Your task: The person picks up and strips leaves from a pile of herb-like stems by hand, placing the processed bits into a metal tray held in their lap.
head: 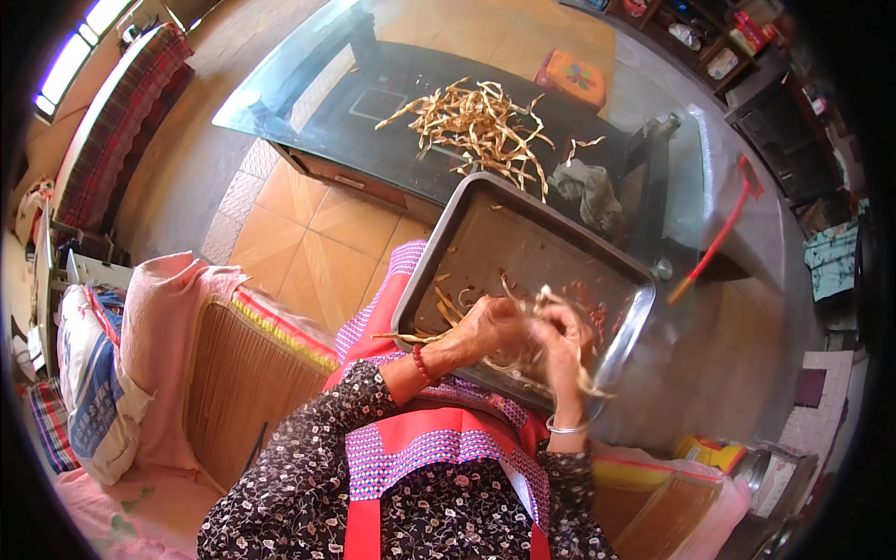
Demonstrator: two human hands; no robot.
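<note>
A dark metal tray [539, 231] rests tilted on my lap against a glass table's edge. My left hand [493, 325], with a red bead bracelet at the wrist, is over the tray, blurred, its fingertips close to the right hand's. My right hand [563, 332], with a silver bangle, has its fingers closed on a dried bean pod, whose pale ends stick out above and below. Whether my left fingers also pinch the pod cannot be told. Red beans [595, 308] and dry pods [444, 301] lie in the tray. A heap of dried pods [483, 129] lies on the table.
The glass table [315, 150] stands beyond my knees, with a crumpled grey cloth [588, 192] beside the tray. An orange stool [575, 75] is past it. A red-handled brush [721, 234] is at the right. A bench with a woven mat [245, 378] extends on the left.
</note>
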